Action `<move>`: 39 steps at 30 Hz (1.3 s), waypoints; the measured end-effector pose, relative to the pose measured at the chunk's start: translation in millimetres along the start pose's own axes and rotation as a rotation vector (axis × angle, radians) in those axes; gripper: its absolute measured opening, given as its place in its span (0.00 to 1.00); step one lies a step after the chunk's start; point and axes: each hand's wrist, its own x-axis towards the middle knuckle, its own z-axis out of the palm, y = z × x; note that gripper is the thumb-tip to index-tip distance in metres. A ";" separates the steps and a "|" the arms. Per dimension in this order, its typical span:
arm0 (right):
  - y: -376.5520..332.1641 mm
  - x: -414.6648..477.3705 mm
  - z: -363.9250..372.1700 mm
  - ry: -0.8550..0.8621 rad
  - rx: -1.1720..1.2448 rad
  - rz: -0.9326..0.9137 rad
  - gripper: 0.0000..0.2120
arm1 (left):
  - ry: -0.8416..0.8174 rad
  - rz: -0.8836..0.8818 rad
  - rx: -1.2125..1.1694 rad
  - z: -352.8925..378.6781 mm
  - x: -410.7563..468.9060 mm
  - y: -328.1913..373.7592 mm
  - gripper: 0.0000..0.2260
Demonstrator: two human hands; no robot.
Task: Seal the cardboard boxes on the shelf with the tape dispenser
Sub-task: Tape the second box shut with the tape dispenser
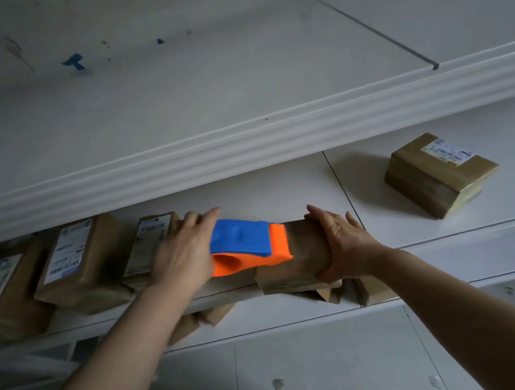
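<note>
The left hand [181, 255] grips a blue-and-orange tape dispenser [248, 243] pressed on a cardboard box [300, 253] at the shelf [281, 189] edge. The right hand [342, 244] clasps the box's right end. Other boxes [79, 261] sit alongside.

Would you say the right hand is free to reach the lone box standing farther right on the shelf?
Probably not yet: the right hand is gripping the end of the box being taped. The shelf between it and the lone box looks clear, though.
</note>
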 end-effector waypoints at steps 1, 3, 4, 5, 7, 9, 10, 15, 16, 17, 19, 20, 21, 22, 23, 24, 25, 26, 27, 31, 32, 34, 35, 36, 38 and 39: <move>-0.3 0.8 -0.4 -0.007 -0.002 -0.001 0.62 | -0.021 -0.058 -0.006 -0.4 -1.0 -22.4 0.35; -0.9 2.5 -0.4 -0.013 0.001 -0.006 0.62 | -0.046 -0.137 -0.011 -2.4 -5.3 -61.9 0.34; -1.2 2.7 -0.3 -0.016 0.001 -0.006 0.62 | -0.055 -0.147 -0.008 -3.7 -7.6 -73.4 0.34; -1.4 2.7 -0.7 -0.022 0.000 -0.004 0.62 | -0.062 -0.139 0.001 -3.9 -8.9 -78.6 0.34; -1.2 2.4 -1.7 -0.026 -0.004 0.005 0.61 | -0.066 -0.092 0.025 -1.9 -8.7 -75.5 0.34; -1.3 2.6 -2.8 -0.029 -0.015 0.010 0.62 | -0.061 -0.037 0.052 2.4 -6.7 -62.9 0.34; -2.0 2.5 -2.9 -0.032 -0.019 0.010 0.62 | -0.066 -0.022 0.067 5.7 -5.8 -56.2 0.34; -5.3 1.6 -1.5 -0.034 -0.038 0.005 0.61 | -0.075 -0.038 0.080 19.6 -5.5 -37.1 0.32; -7.7 1.9 -2.6 -0.049 -0.070 0.004 0.61 | -0.069 -0.039 0.078 20.5 -4.9 -36.6 0.31; -10.3 2.2 -3.5 -0.072 -0.119 -0.001 0.61 | -0.067 -0.038 0.078 20.5 -4.2 -36.8 0.31; -14.8 1.4 -3.7 -0.102 -0.199 -0.015 0.60 | -0.068 -0.035 0.062 19.6 -3.3 -37.5 0.31; -15.6 -0.1 -3.1 -0.098 -0.198 -0.014 0.60 | -0.072 -0.037 0.050 19.2 -3.2 -38.2 0.31; -15.5 -1.7 -2.4 -0.084 -0.171 -0.006 0.60 | -0.080 -0.045 0.036 17.9 -3.4 -39.0 0.32; -14.6 -2.8 -1.8 -0.068 -0.134 0.007 0.60 | -0.088 -0.061 0.012 15.4 -3.5 -40.2 0.32; -13.1 -2.8 -1.5 -0.057 -0.102 0.021 0.61 | -0.089 -0.082 -0.019 11.5 -3.3 -42.4 0.32; -11.7 -1.8 -1.9 -0.054 -0.080 0.035 0.61 | -0.081 -0.103 -0.050 6.5 -3.0 -45.4 0.32; -10.1 0.3 -2.6 -0.060 -0.067 0.048 0.62 | -0.060 -0.121 -0.079 0.4 -2.8 -48.2 0.31; -9.4 2.4 -3.6 -0.070 -0.064 0.058 0.62 | -0.030 -0.138 -0.111 -5.6 -3.0 -51.6 0.30; -9.0 4.2 -4.4 -0.077 -0.070 0.059 0.63 | -0.002 -0.156 -0.145 -11.0 -3.8 -55.2 0.30; -9.8 5.8 -8.2 -0.114 -0.139 0.002 0.63 | 0.016 -0.199 -0.251 -22.3 -17.0 -66.3 0.30; -9.8 5.5 -9.6 -0.126 -0.150 -0.007 0.63 | 0.009 -0.202 -0.274 -22.1 -21.7 -67.7 0.30; -10.9 5.6 -12.4 -0.150 -0.166 -0.012 0.63 | 0.005 -0.199 -0.303 -19.6 -32.0 -70.2 0.30; -10.9 5.9 -12.9 -0.154 -0.167 -0.010 0.63 | 0.021 -0.199 -0.328 -18.7 -36.2 -71.0 0.30; -11.0 6.0 -13.0 -0.153 -0.168 -0.010 0.63 | 0.045 -0.199 -0.352 -18.7 -39.3 -71.4 0.30; -11.0 5.2 -12.8 -0.155 -0.167 -0.013 0.63 | 0.090 -0.198 -0.370 -19.5 -43.7 -71.2 0.30; -10.9 4.7 -13.0 -0.157 -0.163 -0.012 0.63 | 0.100 -0.198 -0.369 -19.4 -45.2 -70.7 0.30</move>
